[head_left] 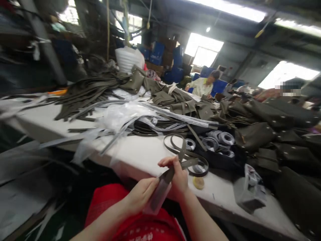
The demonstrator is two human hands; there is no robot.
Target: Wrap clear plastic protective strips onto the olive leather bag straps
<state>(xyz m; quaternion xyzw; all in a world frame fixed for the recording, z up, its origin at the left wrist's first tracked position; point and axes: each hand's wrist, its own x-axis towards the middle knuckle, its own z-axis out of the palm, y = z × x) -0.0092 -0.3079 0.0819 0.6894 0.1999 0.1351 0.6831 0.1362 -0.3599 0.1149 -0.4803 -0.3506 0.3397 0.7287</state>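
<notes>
My left hand (143,193) is closed, its thumb and fingers pinching a dark olive strap (167,174) near one end. A clear plastic sleeve (158,198) covers that end and hangs below my fingers, over the red apron. Farther along, my right hand (178,175) is closed around the same strap with its fingertips bent toward my left. Beyond it, the strap curls in loose loops onto the white table (140,150). A small yellowish round piece (198,182) lies beside the loops.
Rolled grey strips (213,142) lie on dark cloth behind the loops. A clear plastic box (250,190) stands at the right. Olive bags (260,137) are heaped on the right, and a bundle of straps (85,92) lies at the back left. A person (202,85) sits across the table.
</notes>
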